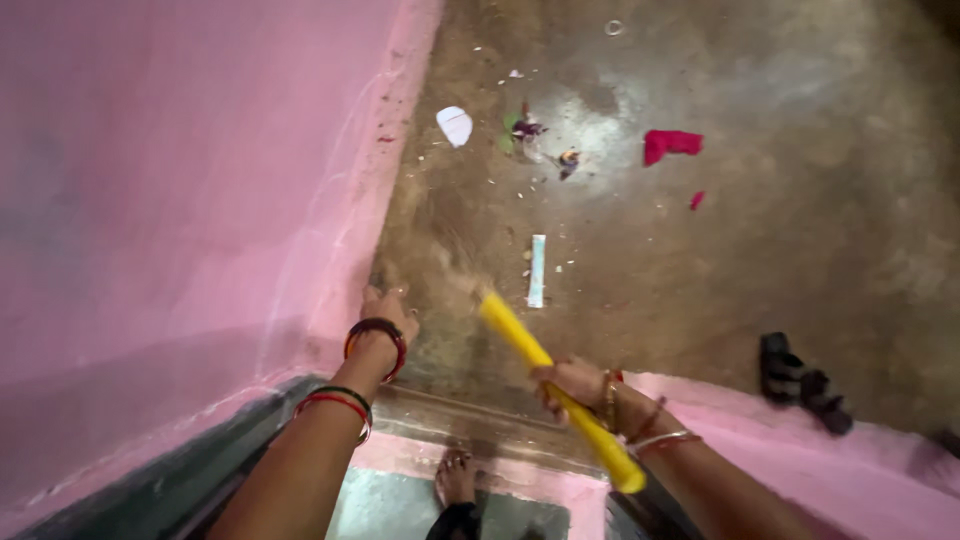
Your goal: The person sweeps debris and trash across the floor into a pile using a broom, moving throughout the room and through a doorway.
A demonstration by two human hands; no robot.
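My right hand (575, 385) grips a yellow broom handle (520, 340) that slants up and left over the floor; the broom's brush end (462, 262) is a motion-blurred smear above the dusty ground. My left hand (388, 312), with bangles on the wrist, rests against the lower edge of the pink wall (180, 200), fingers spread, holding nothing. Litter lies ahead on the brown floor (800, 250): a white scrap (455, 125), a pale blue strip (537, 270), red cloth pieces (670, 143) and small bits of green and purple debris (525, 130).
A pink step or ledge (850, 470) runs along the lower right. Dark sandals (800, 382) lie on the floor at the right. My bare foot (456, 478) stands on a threshold below. A small ring (613, 27) lies far ahead.
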